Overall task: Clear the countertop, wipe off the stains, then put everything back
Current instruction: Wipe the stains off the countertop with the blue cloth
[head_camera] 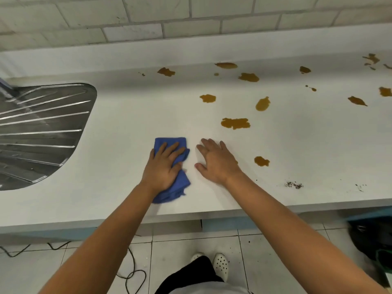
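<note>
A folded blue cloth (169, 143) lies on the white countertop (127, 115) near its front edge. My left hand (163, 168) presses flat on the cloth with its fingers spread over it. My right hand (216, 160) rests open on the bare counter just right of the cloth, fingers straight. Several brown stains (235, 123) are scattered over the middle and right of the counter, the nearest one (261, 161) just right of my right hand. Dark crumbs (294, 185) lie near the front edge.
A steel sink drainboard (42, 128) is set into the counter at the left. A white brick wall (191, 15) runs behind. Below the front edge are a tiled floor, a black cable (131, 270) and dark items (373, 236) at the right.
</note>
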